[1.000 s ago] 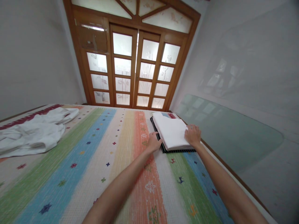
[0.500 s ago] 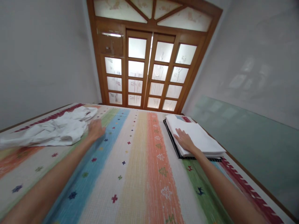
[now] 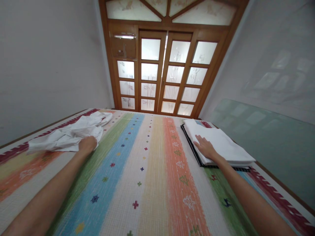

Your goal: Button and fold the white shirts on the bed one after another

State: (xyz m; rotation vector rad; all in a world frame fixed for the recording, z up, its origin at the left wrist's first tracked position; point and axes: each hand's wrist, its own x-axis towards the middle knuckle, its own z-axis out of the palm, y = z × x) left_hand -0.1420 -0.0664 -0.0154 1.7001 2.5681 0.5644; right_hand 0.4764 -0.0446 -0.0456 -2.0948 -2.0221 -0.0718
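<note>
My left hand [image 3: 88, 144] is closed on the near right edge of a crumpled white garment [image 3: 66, 133], which lies loosely spread on the left of the bed; its fingertips are hidden in the cloth. On the right, my right hand [image 3: 206, 147] rests flat, fingers spread, on the left part of a folded white garment [image 3: 223, 144] with a small red and blue print at its far end. Beneath that white garment a black folded edge [image 3: 192, 147] with light stitching sticks out.
A striped, patterned bedspread [image 3: 157, 170] covers the bed under both arms. Behind its far end stand wooden doors [image 3: 163, 72] with glass panes. White walls rise on both sides, and a pale green panel [image 3: 270, 144] runs along the right wall.
My left hand has moved left and closed on the crumpled garment, whose left end has been drawn in. My right hand stays flat on the stack. The view has shifted slightly left.
</note>
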